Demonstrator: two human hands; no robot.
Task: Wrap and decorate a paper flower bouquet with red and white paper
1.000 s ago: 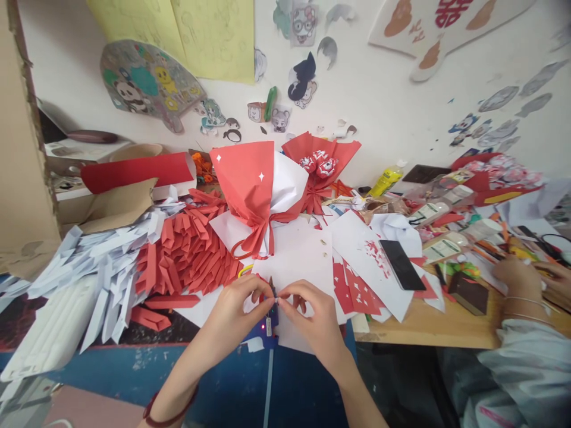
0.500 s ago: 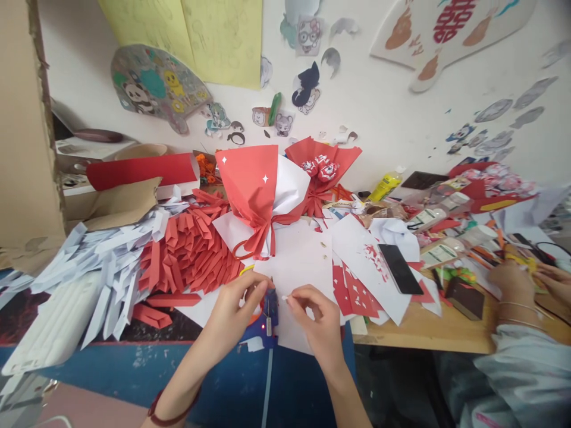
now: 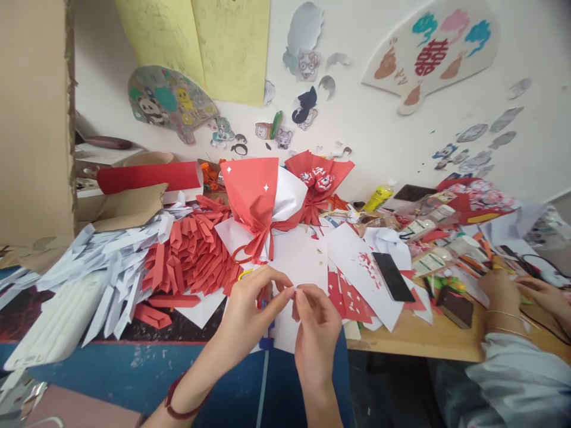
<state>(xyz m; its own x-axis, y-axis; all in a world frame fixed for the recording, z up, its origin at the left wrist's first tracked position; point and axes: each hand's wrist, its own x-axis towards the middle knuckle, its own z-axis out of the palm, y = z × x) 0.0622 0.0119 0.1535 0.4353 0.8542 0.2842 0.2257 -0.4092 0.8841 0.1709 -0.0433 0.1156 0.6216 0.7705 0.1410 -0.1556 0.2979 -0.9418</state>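
Where the left hand (image 3: 252, 306) and the right hand (image 3: 317, 321) all but meet at the fingertips, above the blue worktop (image 3: 232, 380), each grip is drawn in to a pinch; whether anything small sits between the fingers I cannot tell. A dark red band (image 3: 172, 399) circles the left wrist. Below the left hand and partly hidden by it, a blue tool (image 3: 266, 343) lies on the worktop, and just past the knuckles shows a yellow loop (image 3: 243, 275). A white sheet (image 3: 300, 255) spreads behind the hands.

To the left lie a ribbed white object (image 3: 62, 321), a heap of folded white paper strips (image 3: 118, 252) and, beside it, a heap of folded red strips (image 3: 187, 255). To the right, red sheets with white stars (image 3: 350, 300) lie next to white paper (image 3: 350, 246), and a dark phone (image 3: 392, 277) rests partly over that paper. Farther right is a co-worker's hand (image 3: 499, 289), in a pale sleeve (image 3: 520, 374).

Beyond the white sheet is a red and white paper wrap (image 3: 250, 199), with a smaller red bouquet (image 3: 319, 178) behind it to the right. A tilted yellow bottle (image 3: 378, 197) and, at back left, a red roll (image 3: 149, 177) come next. Two decorated fans (image 3: 172, 101) and yellow sheets (image 3: 196, 47) hang on the wall (image 3: 348, 30).
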